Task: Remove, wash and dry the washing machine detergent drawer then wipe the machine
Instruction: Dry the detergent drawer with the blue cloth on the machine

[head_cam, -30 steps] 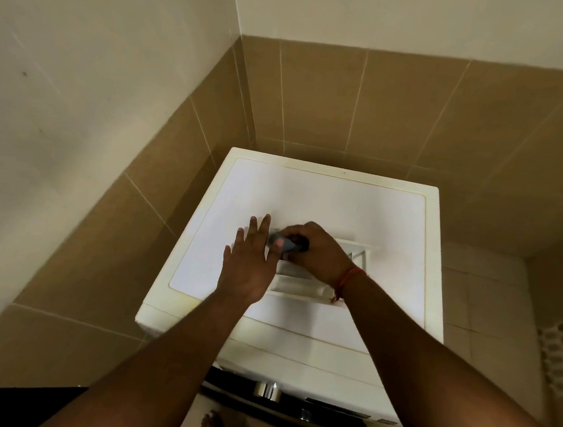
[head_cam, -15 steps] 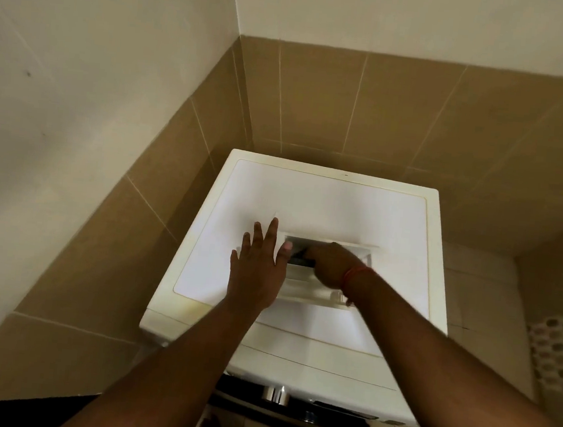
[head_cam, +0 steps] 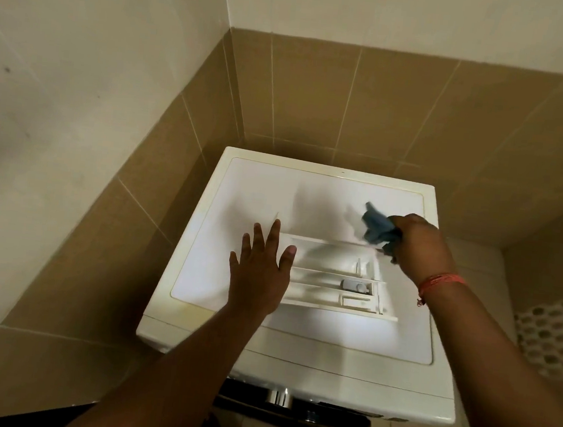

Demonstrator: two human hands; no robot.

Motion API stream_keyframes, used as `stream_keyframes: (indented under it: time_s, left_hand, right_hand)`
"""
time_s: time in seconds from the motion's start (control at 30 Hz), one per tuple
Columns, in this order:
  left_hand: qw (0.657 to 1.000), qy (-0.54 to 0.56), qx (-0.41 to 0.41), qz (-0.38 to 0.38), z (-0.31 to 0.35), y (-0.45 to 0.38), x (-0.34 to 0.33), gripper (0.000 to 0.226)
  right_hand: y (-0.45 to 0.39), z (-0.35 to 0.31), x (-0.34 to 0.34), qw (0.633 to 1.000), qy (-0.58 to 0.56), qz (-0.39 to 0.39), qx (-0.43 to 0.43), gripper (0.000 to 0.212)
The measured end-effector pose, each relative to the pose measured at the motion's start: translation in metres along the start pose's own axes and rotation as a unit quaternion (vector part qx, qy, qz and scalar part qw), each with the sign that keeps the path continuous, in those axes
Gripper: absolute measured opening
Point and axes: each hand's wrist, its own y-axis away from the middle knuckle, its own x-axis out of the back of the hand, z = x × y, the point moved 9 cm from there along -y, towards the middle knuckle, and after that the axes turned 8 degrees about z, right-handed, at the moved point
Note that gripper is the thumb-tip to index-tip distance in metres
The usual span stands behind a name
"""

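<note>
The white detergent drawer [head_cam: 334,280] lies flat on top of the white washing machine [head_cam: 261,190], its compartments facing up. My left hand [head_cam: 258,275] rests flat with straight fingers on the drawer's left end. My right hand [head_cam: 419,249] grips a crumpled blue cloth [head_cam: 376,227] just past the drawer's far right corner, a little above the machine top. A red thread band circles my right wrist.
The machine stands in a corner between brown tiled walls [head_cam: 319,96]. Its dark control panel with a chrome knob [head_cam: 278,397] shows below the front edge. A white perforated basket [head_cam: 557,333] stands at the right. Tiled floor lies to the machine's right.
My right hand has swept the blue cloth from the drawer's left compartments out past its right end, uncovering the drawer. My left hand has stayed on the drawer's left end.
</note>
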Motion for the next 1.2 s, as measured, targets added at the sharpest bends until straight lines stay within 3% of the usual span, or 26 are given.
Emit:
stream_keyframes:
  time_s: [0.07, 0.2, 0.27, 0.33, 0.4, 0.5, 0.57, 0.7, 0.77, 0.83, 0.9, 1.0, 1.07, 1.13, 1.2]
  left_hand:
    - [1.0, 0.004, -0.003, -0.004, 0.001, 0.0, 0.0, 0.074]
    - [0.999, 0.032, -0.007, -0.012, 0.001, 0.0, -0.002, 0.076]
    - [0.999, 0.042, -0.008, -0.014, 0.001, -0.001, -0.003, 0.076]
    - [0.999, 0.047, -0.008, -0.016, 0.001, -0.001, -0.004, 0.075]
    - [0.999, 0.045, -0.006, -0.017, 0.001, -0.003, -0.005, 0.075]
    - [0.999, 0.03, 0.003, -0.016, 0.001, -0.004, -0.003, 0.075]
    - [0.999, 0.03, 0.002, -0.02, 0.001, -0.004, -0.003, 0.074]
    - [0.999, 0.042, 0.002, -0.023, 0.0, -0.002, -0.003, 0.075]
    - [0.998, 0.056, 0.002, -0.019, 0.0, -0.001, -0.003, 0.076]
    - [0.998, 0.054, -0.001, -0.019, 0.001, -0.002, -0.004, 0.08]
    - [0.999, 0.05, -0.001, -0.019, 0.001, -0.003, -0.005, 0.083]
    - [0.996, 0.088, 0.017, -0.029, 0.0, -0.004, -0.005, 0.074]
    - [0.995, 0.095, 0.022, -0.034, -0.001, -0.004, -0.006, 0.073]
    - [0.997, 0.073, 0.012, -0.035, -0.001, -0.004, -0.006, 0.073]
    - [0.998, 0.062, 0.005, -0.032, -0.001, -0.004, -0.007, 0.071]
  right_hand:
    - [0.003, 0.011, -0.009, 0.999, 0.032, 0.02, -0.032, 0.042]
    - [0.023, -0.017, -0.053, 0.987, 0.157, -0.031, -0.016, 0.043]
    - [0.023, -0.032, -0.058, 0.983, 0.184, -0.004, -0.016, 0.041]
    - [0.021, -0.05, -0.07, 0.988, 0.152, 0.011, 0.006, 0.048]
    - [0.03, -0.094, -0.08, 0.99, 0.106, 0.035, 0.09, 0.065]
    - [0.043, -0.131, -0.083, 0.988, 0.037, 0.031, 0.147, 0.051]
    - [0.04, -0.112, -0.079, 0.99, 0.013, 0.024, 0.137, 0.054]
    - [0.03, -0.028, -0.063, 0.998, 0.057, 0.018, 0.006, 0.052]
    - [0.031, -0.024, -0.055, 0.995, 0.09, 0.025, -0.025, 0.045]
    - [0.031, -0.054, -0.058, 0.993, 0.105, 0.042, 0.018, 0.045]
    - [0.034, -0.099, -0.067, 0.996, 0.03, 0.056, 0.068, 0.05]
    - [0.039, -0.157, -0.079, 0.984, -0.084, 0.044, 0.153, 0.036]
    - [0.035, -0.159, -0.087, 0.979, -0.115, 0.007, 0.167, 0.039]
    - [0.029, -0.134, -0.088, 0.981, -0.075, 0.009, 0.178, 0.045]
    - [0.023, -0.097, -0.086, 0.992, -0.029, 0.031, 0.12, 0.046]
